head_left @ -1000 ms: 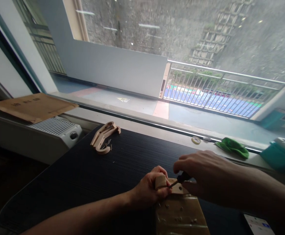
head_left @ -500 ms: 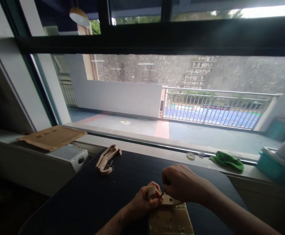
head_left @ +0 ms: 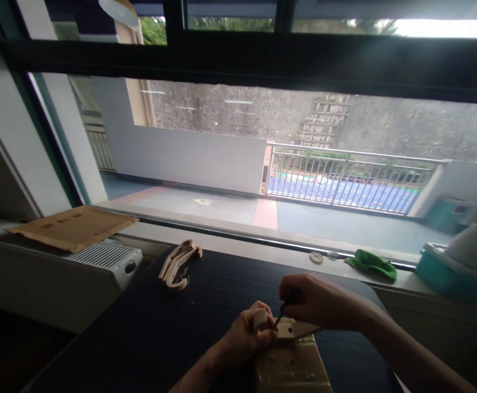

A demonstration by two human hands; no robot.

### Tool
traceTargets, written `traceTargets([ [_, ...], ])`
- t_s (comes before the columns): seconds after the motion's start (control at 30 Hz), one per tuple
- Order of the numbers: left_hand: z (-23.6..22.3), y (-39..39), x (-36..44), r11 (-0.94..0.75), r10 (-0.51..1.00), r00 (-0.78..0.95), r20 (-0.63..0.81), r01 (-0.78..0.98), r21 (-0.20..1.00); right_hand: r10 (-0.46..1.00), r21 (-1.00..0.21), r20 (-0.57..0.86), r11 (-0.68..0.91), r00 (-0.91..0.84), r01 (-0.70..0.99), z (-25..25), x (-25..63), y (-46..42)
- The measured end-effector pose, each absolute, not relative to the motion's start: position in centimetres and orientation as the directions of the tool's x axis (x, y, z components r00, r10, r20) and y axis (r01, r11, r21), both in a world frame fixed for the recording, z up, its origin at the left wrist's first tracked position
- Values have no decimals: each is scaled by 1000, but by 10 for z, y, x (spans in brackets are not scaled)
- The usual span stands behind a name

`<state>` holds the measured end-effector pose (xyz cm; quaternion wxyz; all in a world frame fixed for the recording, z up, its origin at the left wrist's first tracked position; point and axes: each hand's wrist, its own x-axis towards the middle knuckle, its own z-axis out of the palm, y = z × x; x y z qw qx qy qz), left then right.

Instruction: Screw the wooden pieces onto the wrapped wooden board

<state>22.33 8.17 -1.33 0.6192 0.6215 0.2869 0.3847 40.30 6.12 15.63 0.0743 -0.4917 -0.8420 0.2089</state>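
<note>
My left hand (head_left: 244,335) is wrapped around the curled end of a pale wooden hook (head_left: 285,329), which has a dark hole in its flat part. The hook lies over the far end of a brown, tape-wrapped block (head_left: 291,363) with several small bumps on top. Above it, my right hand (head_left: 312,300) grips the dark handle of a screwdriver (head_left: 291,297). The screwdriver's thin shaft slants down to the wood beside my left fingertips; the tip itself is hidden there.
More curved wooden hooks (head_left: 177,265) lie at the table's far left, with several screws (head_left: 184,274) beside them. On the sill are a tape roll (head_left: 316,257), a green cloth (head_left: 373,265) and a teal box (head_left: 443,270). A brown envelope (head_left: 77,226) rests by the left window frame.
The view has tilted up, bringing in the window's dark crossbar. My right hand turned at the wrist around the screwdriver handle, while my left hand keeps its hold on the hook.
</note>
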Motion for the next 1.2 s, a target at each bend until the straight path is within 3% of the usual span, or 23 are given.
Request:
traceTargets([
  [0.2, -16, 82, 224, -42, 840, 527, 128, -171, 984, 941, -548, 89, 320, -326, 773, 122, 399, 54],
  [0.4, -16, 82, 225, -63, 833, 533, 146, -171, 983, 956, -613, 130, 286, -264, 736, 113, 388, 51],
  [0.87, -6, 78, 223, -34, 836, 536, 114, -158, 987, 940, -474, 202, 340, -276, 812, 114, 379, 51],
  [1.07, -14, 80, 226, -1, 831, 543, 124, -221, 975, 897, -500, 168, 435, -410, 748, 115, 384, 49],
  [1.2, -20, 81, 226, -22, 824, 545, 157, -245, 969, 897, -513, 188, 437, -400, 739, 108, 389, 50],
])
